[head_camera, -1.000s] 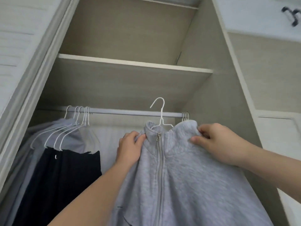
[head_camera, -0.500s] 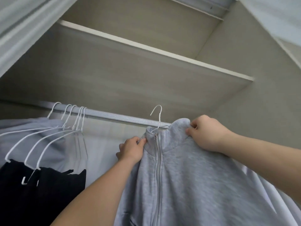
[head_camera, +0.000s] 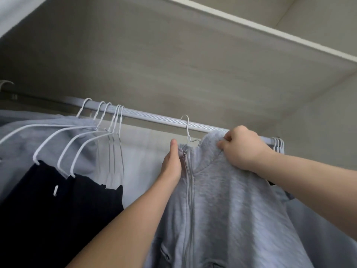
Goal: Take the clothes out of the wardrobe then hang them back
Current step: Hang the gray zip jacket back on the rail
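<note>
In the head view, the white wire hanger [head_camera: 187, 125] carrying the grey zip jacket [head_camera: 222, 200] has gone from being held up in front of the wardrobe rail [head_camera: 150, 118] a second ago to having its hook over the rail, in the open stretch between the bunch of hangers on the left [head_camera: 108, 117] and the few empty ones at the far right end [head_camera: 278, 145]. The camera has also drawn closer and tipped up under the shelf [head_camera: 173, 55]. This reads as the re-hanging of this jacket being nearly done. What seems left is to let the collar go and check that the hook is seated and the jacket hangs level. The jacket is therefore on the rail, but both hands are on its collar, so it is not yet hanging free. The left hand [head_camera: 172, 163] has shifted from pinching the left side of the collar to lying edge-on against it beside the zip [head_camera: 188, 186], with one digit pointing straight up. Its other fingers are hidden behind the cloth, so it cannot be told whether that grip is pinching or only resting there. The right hand [head_camera: 241, 149] stays high at the rail with its wrist bent and fingers curled, its grip pinching the top right of the collar. A dark garment [head_camera: 48, 209] hangs to the left, well clear of the jacket.
</note>
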{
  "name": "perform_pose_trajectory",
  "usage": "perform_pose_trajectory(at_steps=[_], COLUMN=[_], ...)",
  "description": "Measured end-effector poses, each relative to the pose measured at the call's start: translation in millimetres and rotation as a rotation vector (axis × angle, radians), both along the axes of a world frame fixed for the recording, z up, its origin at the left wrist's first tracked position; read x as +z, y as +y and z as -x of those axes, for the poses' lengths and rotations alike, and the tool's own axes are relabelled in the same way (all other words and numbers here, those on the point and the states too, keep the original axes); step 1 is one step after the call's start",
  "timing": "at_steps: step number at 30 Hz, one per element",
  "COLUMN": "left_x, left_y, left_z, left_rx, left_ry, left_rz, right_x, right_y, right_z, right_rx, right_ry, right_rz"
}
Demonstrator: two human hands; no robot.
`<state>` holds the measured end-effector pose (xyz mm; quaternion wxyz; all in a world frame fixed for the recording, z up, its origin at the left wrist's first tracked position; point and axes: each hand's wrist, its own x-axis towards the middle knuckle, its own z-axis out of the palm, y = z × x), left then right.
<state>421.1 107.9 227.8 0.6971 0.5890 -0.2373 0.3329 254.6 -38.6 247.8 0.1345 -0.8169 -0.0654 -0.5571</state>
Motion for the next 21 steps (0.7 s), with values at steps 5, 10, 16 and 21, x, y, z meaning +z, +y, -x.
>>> perform_pose_trajectory(at_steps=[5,10,16,21], left_x=[-20,-31,-33,-40], left_y=[5,1,-22,-45], left_z=[7,8,-7,-5], left_rx=[-0.011,0.049,0.117,0.193], left_ry=[-0.037,-0.131,-0.221,-0.203], left_rz=[-0.09,-0.143,-0.168,-0.227], right_x=[-13,-17,-41,-58], right_y=[-4,-11,-18,-45], right_z=[-13,-18,-15,-17], right_rx=[0.038,0.079,-0.402,-0.584], right_ry=[0.03,0.1,-0.186,-0.27], right_rz=[0.028,0.021,0.471,0.693])
